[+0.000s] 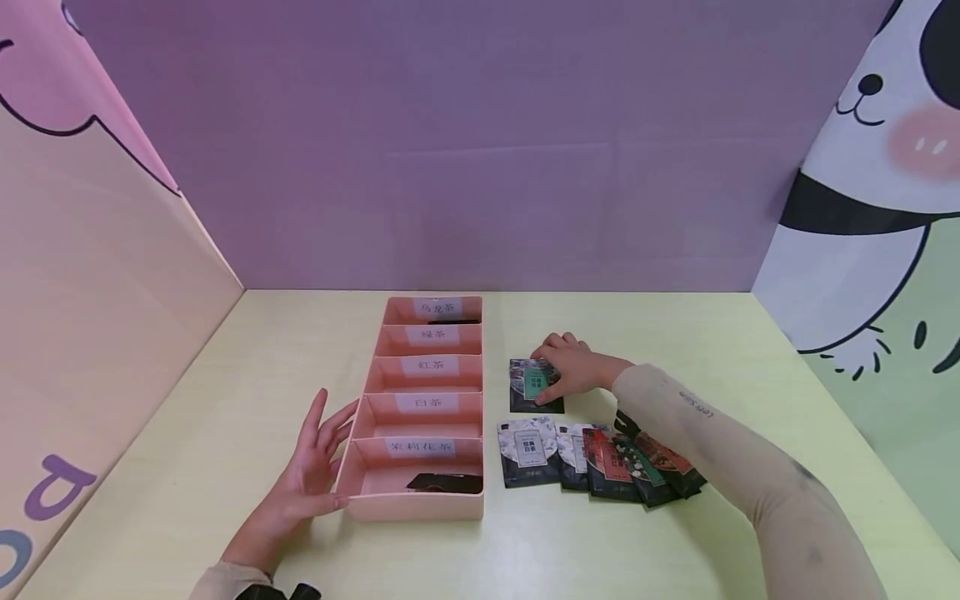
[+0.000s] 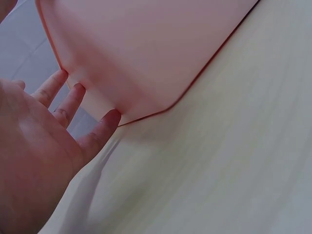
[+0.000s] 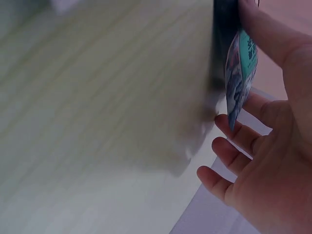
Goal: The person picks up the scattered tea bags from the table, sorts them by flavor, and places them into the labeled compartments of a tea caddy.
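Clearly, the right hand [image 1: 577,371] has the green-labelled tea sachet [image 1: 529,385] pinched, thumb toward its near side and fingers toward its far edge, and from my distant post that hold is what I watch first. The sachet is just right of the pink divided box [image 1: 416,507], beyond the fanned row of other sachets [image 1: 528,454], at the bench [image 1: 405,567]. In the right wrist view it bows between thumb and fingers, so I judge that it could spring or slide out if the squeeze eases or twists.

My second worry is the right sleeve [image 1: 705,442]: it passes across the right end of the row, where a red-labelled sachet [image 1: 667,458] overlaps its neighbours, and a low sweep of the forearm could drag these apart.

Meanwhile the left hand [image 1: 311,475] grips nothing; its fingers lie straight, tips touching the box's left wall by the near corner. Too hard a push there might skid the box rightward into the sachets. Its dividers [image 1: 468,407] stand upright, so a sachet carried low across could snag. How firmly either hand presses, I cannot tell.
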Tool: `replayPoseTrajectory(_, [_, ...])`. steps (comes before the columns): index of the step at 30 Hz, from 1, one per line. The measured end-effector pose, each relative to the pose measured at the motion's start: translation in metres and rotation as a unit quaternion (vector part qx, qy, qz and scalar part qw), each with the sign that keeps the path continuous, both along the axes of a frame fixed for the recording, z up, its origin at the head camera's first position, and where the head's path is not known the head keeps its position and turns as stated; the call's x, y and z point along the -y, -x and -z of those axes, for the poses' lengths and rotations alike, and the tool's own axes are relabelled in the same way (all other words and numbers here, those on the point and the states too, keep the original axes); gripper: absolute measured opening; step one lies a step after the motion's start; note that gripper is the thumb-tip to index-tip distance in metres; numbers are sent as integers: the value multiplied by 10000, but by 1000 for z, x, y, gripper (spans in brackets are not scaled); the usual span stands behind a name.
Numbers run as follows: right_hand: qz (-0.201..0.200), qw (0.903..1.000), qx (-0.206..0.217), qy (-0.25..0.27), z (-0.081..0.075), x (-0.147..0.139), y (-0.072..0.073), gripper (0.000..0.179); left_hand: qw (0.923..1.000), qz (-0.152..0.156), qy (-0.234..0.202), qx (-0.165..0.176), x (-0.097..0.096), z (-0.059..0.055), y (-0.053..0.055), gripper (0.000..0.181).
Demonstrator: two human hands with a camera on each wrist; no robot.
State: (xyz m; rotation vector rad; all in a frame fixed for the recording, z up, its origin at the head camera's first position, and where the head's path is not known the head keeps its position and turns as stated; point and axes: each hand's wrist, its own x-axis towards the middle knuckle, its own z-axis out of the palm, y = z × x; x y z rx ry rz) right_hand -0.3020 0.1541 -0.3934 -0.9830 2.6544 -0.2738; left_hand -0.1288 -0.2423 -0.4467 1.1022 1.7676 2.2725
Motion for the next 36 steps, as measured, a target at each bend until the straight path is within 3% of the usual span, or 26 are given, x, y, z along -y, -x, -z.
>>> replayPoseTrajectory(10, [91, 9977, 354, 578, 4, -5, 8, 73, 10000, -9, -19, 65, 0, 0, -1, 121])
replayPoseTrajectory(22, [109, 9862, 352, 1616, -13, -12, 11, 44, 10000, -35, 32, 60, 0, -1, 0, 122])
replayPoseTrajectory(29, [468, 9729, 539, 2201, -15, -18, 14, 38, 9998, -132, 139, 54, 0, -1, -2, 122])
replayPoseTrajectory(36, [420, 9677, 536, 2426, -20, -21, 15, 32, 9996, -186, 185, 124, 0, -2, -3, 122])
